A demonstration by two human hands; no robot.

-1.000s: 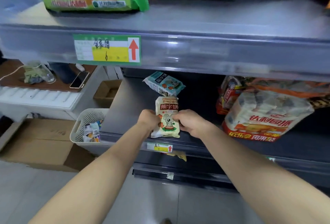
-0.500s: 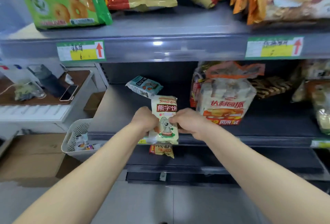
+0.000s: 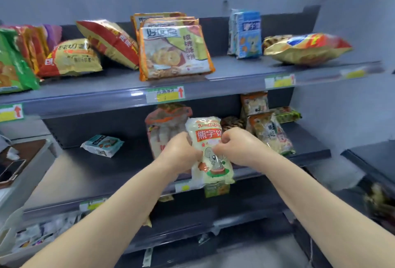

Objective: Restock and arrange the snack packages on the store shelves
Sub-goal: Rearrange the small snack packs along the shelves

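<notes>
I hold a cream biscuit pack (image 3: 210,161) with a red label and a grey cartoon bear upright in front of the middle shelf (image 3: 89,173). My left hand (image 3: 181,152) grips its left edge and my right hand (image 3: 239,146) grips its right edge. A small teal pack (image 3: 102,145) lies flat on the middle shelf to the left. Behind my hands stands a large white and orange bag (image 3: 164,131). Blue packs of the same bear biscuit (image 3: 248,32) stand on the top shelf (image 3: 235,75).
The top shelf also carries a green bag (image 3: 12,64), red and yellow chip bags (image 3: 85,54), orange-edged cookie bags (image 3: 173,50) and a gold bag (image 3: 303,47). Rice cracker packs (image 3: 269,131) stand at the right of the middle shelf. A counter with a phone (image 3: 12,169) is at the left.
The view has swung up and to the right, bringing the top shelf into sight. Both hands have carried the bear biscuit pack rightwards, now in front of the white and orange bag.
</notes>
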